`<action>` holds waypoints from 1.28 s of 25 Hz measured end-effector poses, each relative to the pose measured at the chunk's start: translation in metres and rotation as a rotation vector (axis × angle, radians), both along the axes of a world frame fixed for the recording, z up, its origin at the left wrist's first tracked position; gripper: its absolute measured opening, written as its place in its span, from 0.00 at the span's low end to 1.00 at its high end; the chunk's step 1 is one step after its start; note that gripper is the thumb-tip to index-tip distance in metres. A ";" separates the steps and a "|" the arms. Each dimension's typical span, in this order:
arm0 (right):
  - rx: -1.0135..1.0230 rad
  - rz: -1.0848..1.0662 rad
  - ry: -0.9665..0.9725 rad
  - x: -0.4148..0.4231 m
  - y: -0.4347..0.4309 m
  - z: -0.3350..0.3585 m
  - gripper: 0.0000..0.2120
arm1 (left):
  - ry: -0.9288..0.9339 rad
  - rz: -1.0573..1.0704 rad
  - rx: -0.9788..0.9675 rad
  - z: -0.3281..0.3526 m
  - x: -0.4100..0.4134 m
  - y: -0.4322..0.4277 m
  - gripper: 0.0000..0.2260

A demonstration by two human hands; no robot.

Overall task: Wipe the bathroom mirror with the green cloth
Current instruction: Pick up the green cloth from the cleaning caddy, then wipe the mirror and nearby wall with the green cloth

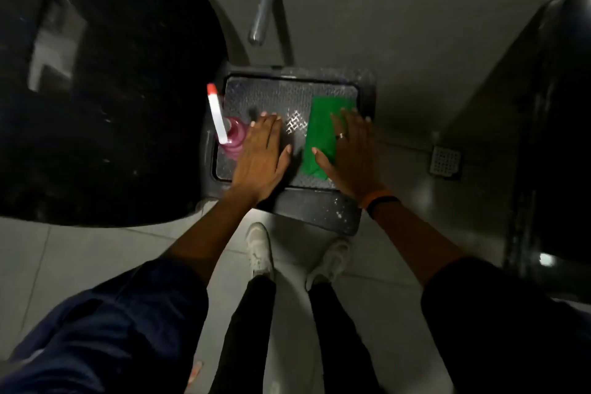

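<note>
Seen from above, a dark tray-like platform (289, 96) with a diamond-tread surface and a raised rim sits low in front of the person, whose two pale shoes (259, 249) stand on the tiled floor (80, 253) just behind it. Inside the rim lie two things — a pink spray bottle (233, 137) with a white-and-red nozzle at the left edge, and the green cloth (321, 134) spread flat on the right side.

The left hand (260, 157) rests palm down on the bare tread between bottle and cloth, its fingers (270, 125) straight and held close together, gripping nothing. The right hand (350, 153) lies palm down on the cloth's right part, fingers (348, 121) extended and slightly spread, thumb out across the fabric — pressing rather than pinching. A ring shows on one finger, and an orange-and-black band (379, 200) circles that wrist.

A metal pipe (265, 3) juts from the grey wall above the platform. A floor drain grate (445, 160) sits off to the right. No mirror can be made out.
</note>
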State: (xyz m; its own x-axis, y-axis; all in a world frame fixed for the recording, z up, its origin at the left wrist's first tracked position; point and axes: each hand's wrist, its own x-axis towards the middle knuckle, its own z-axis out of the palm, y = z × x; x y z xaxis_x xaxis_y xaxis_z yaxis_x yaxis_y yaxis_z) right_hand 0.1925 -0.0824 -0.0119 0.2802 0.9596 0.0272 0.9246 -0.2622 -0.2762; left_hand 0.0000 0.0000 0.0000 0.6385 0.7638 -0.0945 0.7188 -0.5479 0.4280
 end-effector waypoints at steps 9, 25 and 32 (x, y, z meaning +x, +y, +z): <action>-0.066 -0.012 -0.028 0.000 0.020 -0.125 0.34 | 0.103 -0.060 0.042 -0.137 0.009 -0.004 0.27; 0.632 -0.282 0.636 0.054 0.067 0.173 0.22 | -0.184 -0.115 0.404 0.160 0.087 0.052 0.30; 1.116 -0.165 0.505 0.101 0.087 0.494 0.21 | -0.428 -0.078 0.855 0.471 0.136 0.093 0.31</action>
State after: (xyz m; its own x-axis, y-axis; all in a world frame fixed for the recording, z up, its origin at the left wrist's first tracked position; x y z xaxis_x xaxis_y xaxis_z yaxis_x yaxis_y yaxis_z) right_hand 0.2935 0.0047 0.4825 0.6122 0.4330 0.6616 0.6277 0.2426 -0.7397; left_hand 0.1363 0.0929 0.4713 0.5416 0.4200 0.7283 0.5426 -0.8363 0.0788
